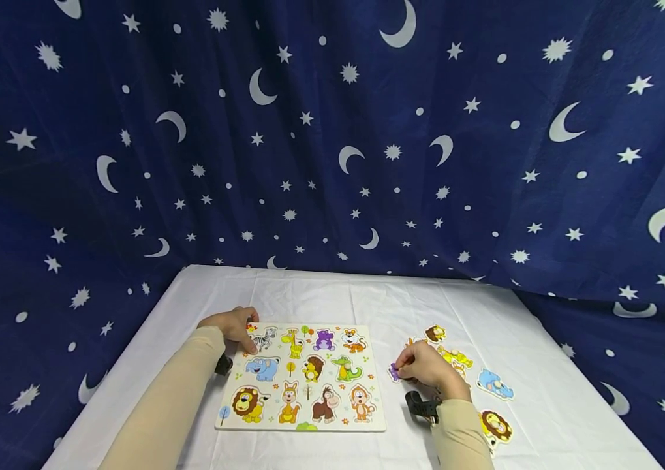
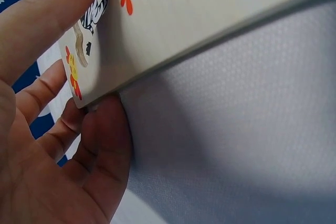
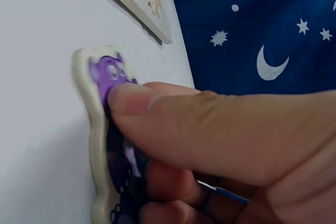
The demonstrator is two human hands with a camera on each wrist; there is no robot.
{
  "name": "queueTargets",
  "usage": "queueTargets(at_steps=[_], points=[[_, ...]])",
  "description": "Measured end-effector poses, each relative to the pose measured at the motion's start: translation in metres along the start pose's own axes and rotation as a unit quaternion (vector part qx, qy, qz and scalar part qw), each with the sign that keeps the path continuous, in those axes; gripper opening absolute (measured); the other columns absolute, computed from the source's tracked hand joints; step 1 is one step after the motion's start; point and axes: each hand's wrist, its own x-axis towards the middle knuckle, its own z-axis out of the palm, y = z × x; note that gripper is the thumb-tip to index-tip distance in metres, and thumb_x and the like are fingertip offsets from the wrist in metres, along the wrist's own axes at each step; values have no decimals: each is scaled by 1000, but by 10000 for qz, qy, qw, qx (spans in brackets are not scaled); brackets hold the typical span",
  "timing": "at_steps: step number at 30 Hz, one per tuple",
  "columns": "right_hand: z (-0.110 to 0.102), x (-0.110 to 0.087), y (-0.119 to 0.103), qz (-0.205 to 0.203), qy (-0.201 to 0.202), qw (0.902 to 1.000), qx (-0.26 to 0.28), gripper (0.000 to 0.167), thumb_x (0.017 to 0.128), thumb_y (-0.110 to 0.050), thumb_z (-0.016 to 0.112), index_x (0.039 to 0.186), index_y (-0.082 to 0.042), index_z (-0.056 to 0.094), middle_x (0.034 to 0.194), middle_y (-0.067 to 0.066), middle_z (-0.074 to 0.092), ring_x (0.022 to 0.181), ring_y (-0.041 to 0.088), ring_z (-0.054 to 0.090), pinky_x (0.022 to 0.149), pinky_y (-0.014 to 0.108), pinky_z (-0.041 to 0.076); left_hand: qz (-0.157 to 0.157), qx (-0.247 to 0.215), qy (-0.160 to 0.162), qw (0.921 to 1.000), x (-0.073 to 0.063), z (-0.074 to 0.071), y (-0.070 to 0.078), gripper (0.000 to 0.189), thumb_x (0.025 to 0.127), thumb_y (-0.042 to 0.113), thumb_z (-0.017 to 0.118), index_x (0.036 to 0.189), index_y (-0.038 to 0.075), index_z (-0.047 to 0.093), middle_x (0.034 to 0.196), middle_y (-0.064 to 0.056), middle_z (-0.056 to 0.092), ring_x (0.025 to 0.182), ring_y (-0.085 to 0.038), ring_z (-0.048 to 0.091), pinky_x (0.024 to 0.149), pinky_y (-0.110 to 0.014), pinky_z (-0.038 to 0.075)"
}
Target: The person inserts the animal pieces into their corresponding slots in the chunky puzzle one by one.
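A wooden animal puzzle board lies on the white-covered table. My left hand holds its upper left corner, near the zebra picture. The left wrist view shows the thumb over the face of the board and the other fingers curled at its edge. Right of the board, my right hand pinches a purple hippo puzzle piece between thumb and fingers. In the right wrist view the piece stands tilted up, its lower part partly covered by the fingers.
Several loose animal pieces lie around the right hand: a hedgehog piece, a giraffe piece, a blue elephant piece and a lion piece. A dark blue curtain with moons and stars hangs behind the table.
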Motion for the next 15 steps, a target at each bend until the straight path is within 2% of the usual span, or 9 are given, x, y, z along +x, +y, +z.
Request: queueTargets(at_steps=[8,15], points=[[5,2,-2,402,273,9986,-223,9,75,1,79,81,2,73,74,5,70,65,13,55,57,25,45,-1,30,55,10000,2,1,0,60,63,12,94,109,11,55,108,-10,52,97,-25,51,89,-39,41],[8,4,-5,584,441,9966,-388,10,74,-3,82,77,-1,73,70,1,68,64,12,55,58,25,43,-33,102,2,9999,5,1,-3,60,65,14,93,110,11,54,109,-10,52,99,-25,51,92,-40,40]])
